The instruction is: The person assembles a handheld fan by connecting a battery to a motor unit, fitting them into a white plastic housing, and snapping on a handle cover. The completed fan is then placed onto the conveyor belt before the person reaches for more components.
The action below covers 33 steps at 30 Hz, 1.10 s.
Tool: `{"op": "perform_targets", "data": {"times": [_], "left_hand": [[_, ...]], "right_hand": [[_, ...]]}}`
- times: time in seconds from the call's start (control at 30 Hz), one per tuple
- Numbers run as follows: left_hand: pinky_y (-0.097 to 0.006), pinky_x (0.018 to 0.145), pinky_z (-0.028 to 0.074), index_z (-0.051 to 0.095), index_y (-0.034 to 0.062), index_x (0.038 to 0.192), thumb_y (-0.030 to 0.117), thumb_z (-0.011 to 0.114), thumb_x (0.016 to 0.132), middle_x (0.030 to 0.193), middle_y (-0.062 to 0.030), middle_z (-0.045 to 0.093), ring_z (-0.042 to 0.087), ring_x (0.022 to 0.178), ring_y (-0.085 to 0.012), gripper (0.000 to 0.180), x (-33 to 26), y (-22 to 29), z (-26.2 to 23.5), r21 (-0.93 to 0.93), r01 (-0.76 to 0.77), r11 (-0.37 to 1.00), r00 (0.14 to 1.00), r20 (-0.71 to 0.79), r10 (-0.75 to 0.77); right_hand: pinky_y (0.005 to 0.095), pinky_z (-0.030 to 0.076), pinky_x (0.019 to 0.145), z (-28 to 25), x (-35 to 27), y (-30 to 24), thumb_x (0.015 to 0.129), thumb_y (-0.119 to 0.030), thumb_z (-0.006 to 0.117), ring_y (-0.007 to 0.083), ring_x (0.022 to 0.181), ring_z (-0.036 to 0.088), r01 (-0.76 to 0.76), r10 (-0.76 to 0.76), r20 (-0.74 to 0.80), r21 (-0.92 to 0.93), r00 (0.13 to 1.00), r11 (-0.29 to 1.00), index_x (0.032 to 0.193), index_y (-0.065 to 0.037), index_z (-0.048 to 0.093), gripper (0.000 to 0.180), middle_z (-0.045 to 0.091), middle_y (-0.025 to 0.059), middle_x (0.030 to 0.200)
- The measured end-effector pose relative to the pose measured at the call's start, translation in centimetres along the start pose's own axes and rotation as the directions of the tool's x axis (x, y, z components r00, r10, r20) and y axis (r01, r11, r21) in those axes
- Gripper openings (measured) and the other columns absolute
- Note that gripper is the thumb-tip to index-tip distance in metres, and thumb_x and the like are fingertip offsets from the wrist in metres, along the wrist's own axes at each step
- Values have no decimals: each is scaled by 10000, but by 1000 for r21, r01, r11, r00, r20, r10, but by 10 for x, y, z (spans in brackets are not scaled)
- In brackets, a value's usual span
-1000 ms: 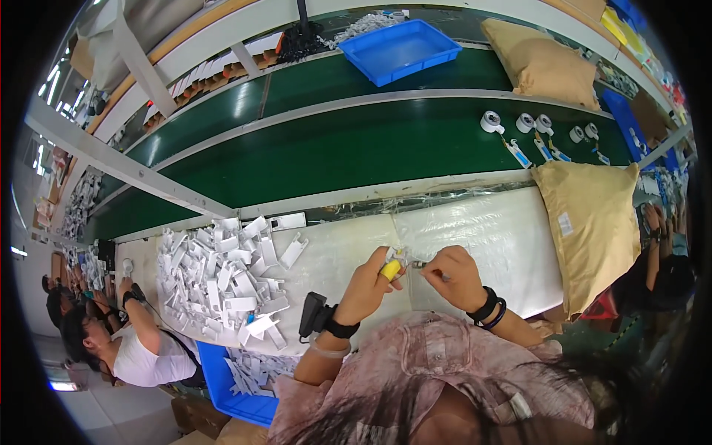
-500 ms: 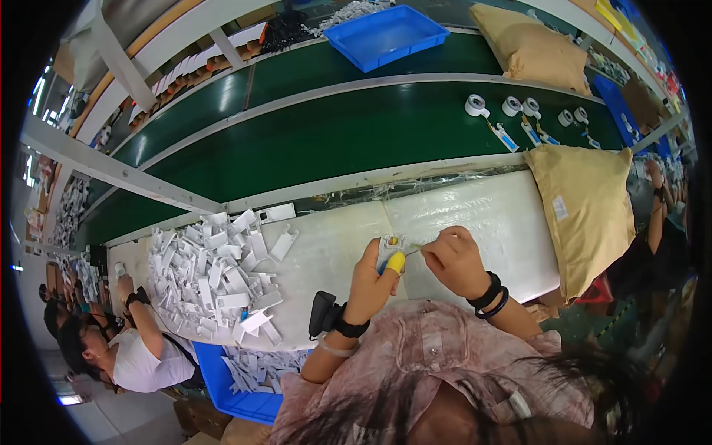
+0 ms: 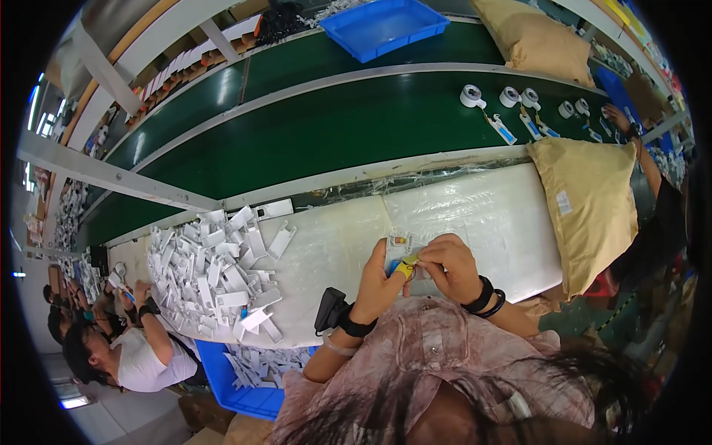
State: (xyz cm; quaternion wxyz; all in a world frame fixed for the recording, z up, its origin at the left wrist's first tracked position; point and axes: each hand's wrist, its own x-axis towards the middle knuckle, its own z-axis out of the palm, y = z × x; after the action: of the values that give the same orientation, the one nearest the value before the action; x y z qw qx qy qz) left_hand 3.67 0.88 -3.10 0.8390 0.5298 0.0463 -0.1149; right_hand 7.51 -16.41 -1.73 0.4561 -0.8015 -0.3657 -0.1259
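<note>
The person wears a short-sleeved top point(image 3: 437, 348) of pale pink with a mottled brownish pattern; a buttoned chest pocket shows on its front. Dark hair point(image 3: 460, 411) hangs loose below it, at the lower edge. Just behind the left hand point(image 3: 378, 282), the wrist carries a black band point(image 3: 354, 326) with a bulky black device point(image 3: 330, 310) fixed to its outer side. Just behind the right hand point(image 3: 449, 263), the wrist carries two black bangles point(image 3: 486, 298).
</note>
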Motion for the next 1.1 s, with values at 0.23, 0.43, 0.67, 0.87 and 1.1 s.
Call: {"op": "perform_targets", "data": {"times": [0.23, 0.43, 0.67, 0.87, 1.1], "left_hand": [[-239, 504, 470, 426, 7, 1167, -14, 452, 824, 804, -53, 559, 533, 623, -88, 344, -3, 0, 4, 117, -27, 993, 999, 46, 21], [-241, 502, 463, 432, 7, 1154, 27, 481, 835, 796, -62, 568, 534, 609, -90, 323, -2, -2, 5, 175, -20, 984, 999, 44, 13], [-236, 526, 442, 428, 0, 1165, -39, 440, 862, 788, -56, 538, 520, 623, -95, 306, -3, 1, 7, 274, -51, 960, 997, 73, 32], [-258, 508, 429, 445, -7, 1151, 55, 482, 845, 811, -83, 582, 528, 584, -108, 314, -1, -5, 2, 157, -31, 987, 997, 67, 21], [-266, 609, 450, 467, -11, 1170, 75, 463, 889, 881, -92, 602, 562, 685, -142, 294, -2, -9, 3, 210, -112, 971, 992, 76, 98]], "right_hand": [[352, 474, 734, 1, 0, 0, 694, 34, 727, 266, 822, 577, -32, 29, -46, -56, 999, 998, 878, -63, 651, 221, 629, 73, 900], [353, 465, 732, 1, -2, 5, 686, 25, 738, 256, 805, 567, -19, 14, -61, -77, 998, 997, 883, -70, 654, 235, 616, 68, 892], [349, 462, 715, 2, -4, 7, 683, 25, 744, 252, 797, 560, -20, 16, -59, -73, 998, 997, 875, -76, 654, 236, 608, 66, 888], [353, 452, 723, 4, -3, 9, 677, 20, 726, 256, 793, 550, -49, 45, -61, -67, 997, 997, 879, -85, 653, 239, 605, 57, 882], [352, 454, 726, -2, 4, 7, 653, 50, 725, 264, 814, 552, -61, 61, -8, -42, 998, 997, 862, -66, 649, 251, 601, 65, 869]]}}
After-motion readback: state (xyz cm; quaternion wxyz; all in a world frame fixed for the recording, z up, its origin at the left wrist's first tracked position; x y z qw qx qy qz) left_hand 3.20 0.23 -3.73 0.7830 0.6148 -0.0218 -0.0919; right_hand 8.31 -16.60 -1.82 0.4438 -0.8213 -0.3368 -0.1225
